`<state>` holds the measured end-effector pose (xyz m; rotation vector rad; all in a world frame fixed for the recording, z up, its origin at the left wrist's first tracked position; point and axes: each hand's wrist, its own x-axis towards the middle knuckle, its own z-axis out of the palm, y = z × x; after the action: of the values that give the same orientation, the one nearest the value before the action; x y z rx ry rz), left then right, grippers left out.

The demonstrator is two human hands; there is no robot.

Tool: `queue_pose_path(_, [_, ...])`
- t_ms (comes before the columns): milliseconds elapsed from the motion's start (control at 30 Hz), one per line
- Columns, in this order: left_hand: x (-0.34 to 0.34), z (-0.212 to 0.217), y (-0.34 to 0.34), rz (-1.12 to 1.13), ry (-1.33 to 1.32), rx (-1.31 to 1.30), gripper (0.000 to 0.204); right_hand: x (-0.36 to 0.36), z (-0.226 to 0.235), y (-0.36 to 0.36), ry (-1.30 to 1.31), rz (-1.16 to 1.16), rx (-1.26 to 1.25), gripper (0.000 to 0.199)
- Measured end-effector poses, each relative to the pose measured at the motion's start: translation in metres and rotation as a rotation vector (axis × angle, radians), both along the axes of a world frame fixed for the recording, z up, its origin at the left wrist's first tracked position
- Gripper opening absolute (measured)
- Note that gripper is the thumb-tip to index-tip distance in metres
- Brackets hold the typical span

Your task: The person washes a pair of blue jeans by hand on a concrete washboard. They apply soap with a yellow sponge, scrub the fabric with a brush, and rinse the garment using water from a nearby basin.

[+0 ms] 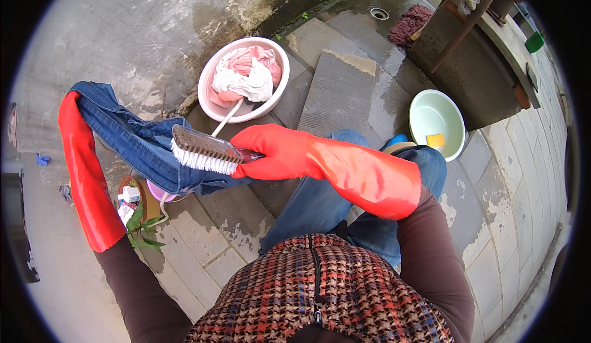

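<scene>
In a long red rubber glove, my left hand (72, 114) holds up one end of a pair of blue jeans (132, 138) at the far left; its fingers are mostly hidden behind the cloth. The denim stretches from there toward the middle, sagging over a purple basin (157, 190) that it largely covers. My right hand (276, 151), gloved the same way, is closed round the handle of a scrub brush (206, 152). White bristles point down at the jeans, close to or touching them; I cannot tell which.
A pink basin (204, 96) with pink and white clothes stands ahead, a pale pole leaning over its rim. To the right sits a pale green basin (425, 112) holding a yellow sponge (435, 140). A potted plant (144, 229) is at left; a stone slab (338, 90) lies ahead.
</scene>
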<state>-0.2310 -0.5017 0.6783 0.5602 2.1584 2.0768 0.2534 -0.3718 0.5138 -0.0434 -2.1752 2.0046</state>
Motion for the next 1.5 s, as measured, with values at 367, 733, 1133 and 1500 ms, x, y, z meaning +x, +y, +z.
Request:
queue_pose_path(367, [0.216,-0.271,0.399,-0.593,-0.283,-0.141,0.044,0.131,-0.184,0.253,-0.47,-0.91,-0.487,0.028])
queue_pose_path(733, [0.341,-0.576,0.189,-1.009,0.232,-1.036,0.066,0.2,-0.448,0.221,-0.969,-1.307,-0.619,0.034])
queue_pose_path(1133, [0.405,-0.593,0.138,-1.302,0.556,-1.376,0.039,0.091,-0.466,0.131,-0.781,-1.387,-0.957,0.021])
queue_pose_path(1500, [0.359,-0.619,0.119,-0.422,0.653,-0.819,0.063,0.106,-0.458,0.128,-0.792,-1.4,-0.92,0.013])
